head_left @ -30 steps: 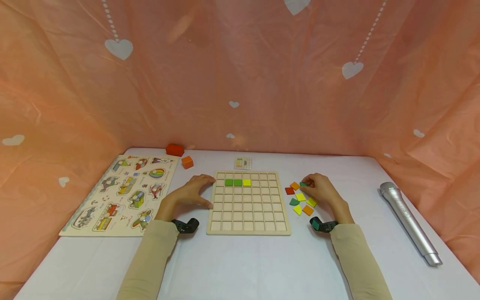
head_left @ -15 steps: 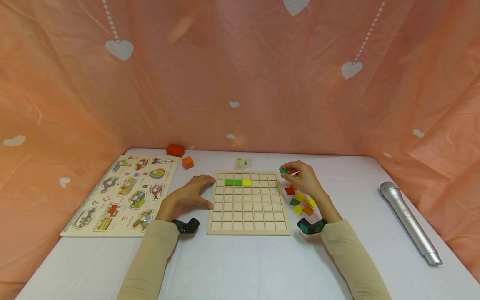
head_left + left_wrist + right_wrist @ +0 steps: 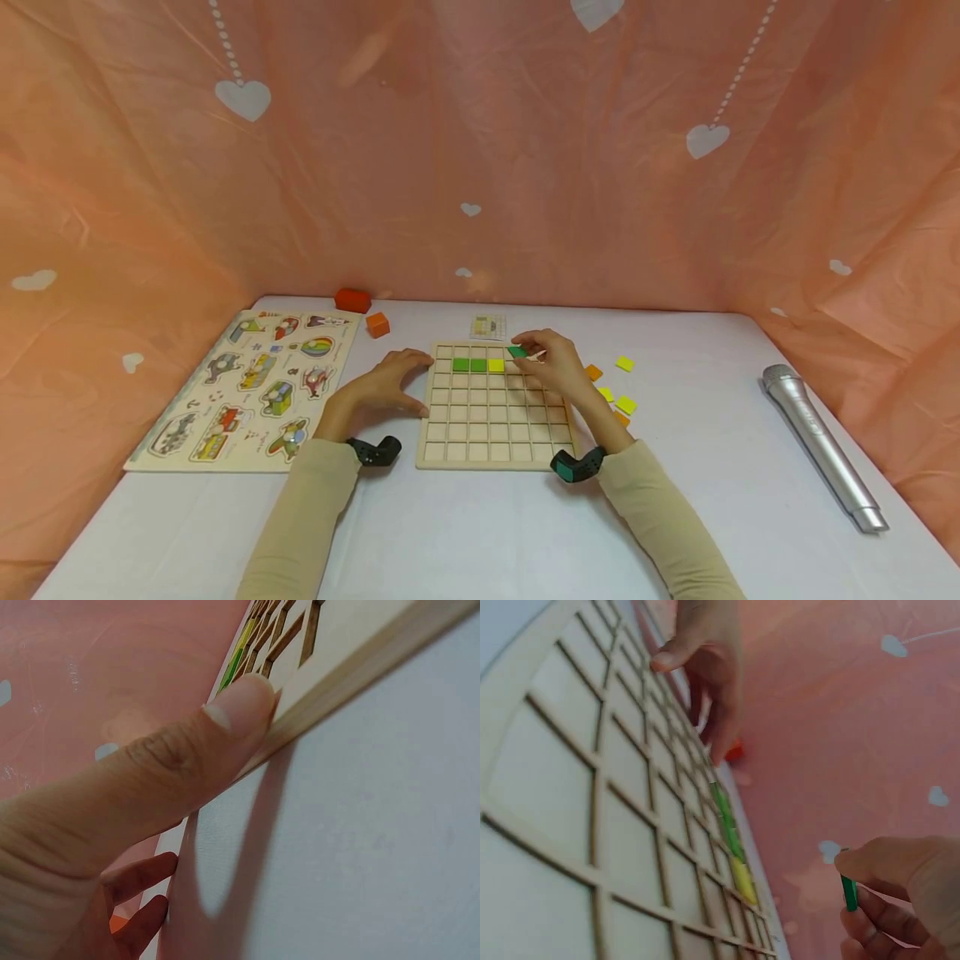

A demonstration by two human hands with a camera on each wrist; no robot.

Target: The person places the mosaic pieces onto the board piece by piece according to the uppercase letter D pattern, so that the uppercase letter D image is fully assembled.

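A wooden grid board (image 3: pixel 477 412) lies flat on the table, with two green square tiles (image 3: pixel 469 365) and a yellow square tile (image 3: pixel 496 365) side by side in its second row. My left hand (image 3: pixel 386 383) rests at the board's left edge; in the left wrist view its thumb (image 3: pixel 244 709) touches the frame. Between thumb and fingers, my right hand (image 3: pixel 555 362) pinches a dark green tile (image 3: pixel 517 352) over the board's upper right part. The right wrist view shows that green tile (image 3: pixel 848 891) edge-on, held above the board.
Loose yellow tiles (image 3: pixel 626 364) and orange tiles (image 3: pixel 593 372) lie right of the board, partly hidden by my right arm. A picture card (image 3: pixel 488 327) sits behind the board. A puzzle board (image 3: pixel 247 387), red block (image 3: pixel 352 301) and orange cube (image 3: pixel 377 325) are left; a microphone (image 3: pixel 823 448) is right.
My right hand has picked the dark green tile off the loose pile and carried it left over the board. The left hand has stayed at the board's edge.
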